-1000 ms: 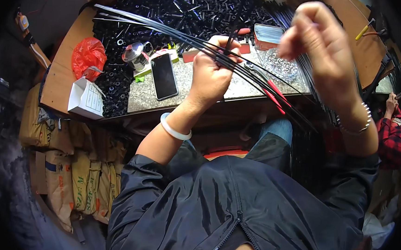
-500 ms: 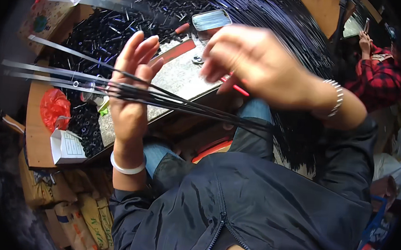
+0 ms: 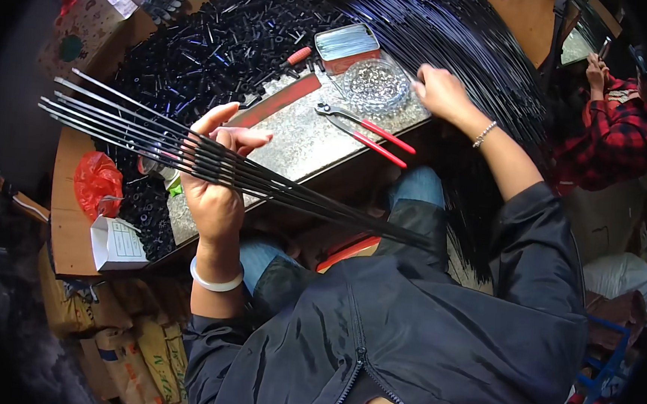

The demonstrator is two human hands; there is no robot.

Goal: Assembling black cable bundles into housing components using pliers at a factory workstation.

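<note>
A fan of thin black rods with silver ends (image 3: 294,192) runs through my left hand (image 3: 216,187). The hand is closed round them, with thumb and forefinger sticking out. The silver ends point up and left; the black lengths slope down across my lap. At the right side of the worktop, my right hand (image 3: 444,92) has curled, closed fingers. Whatever they may hold is hidden. It is beside a clear dish of small metal pieces (image 3: 376,86), at the edge of a large bundle of black rods (image 3: 455,38). Red-handled pliers (image 3: 365,136) lie at the worktop's front edge.
A heap of short black tubes (image 3: 223,33) covers the back. Near the dish are an open tin of thin wires (image 3: 346,42) and a red handle (image 3: 299,55). A red plastic bag (image 3: 98,182) and white box (image 3: 118,244) sit left. Another person (image 3: 607,120) works far right.
My right hand has moved up and right, away from the rods in my left hand, uncovering the dish and pliers. My left hand has turned slightly and curled its fingers round the rods.
</note>
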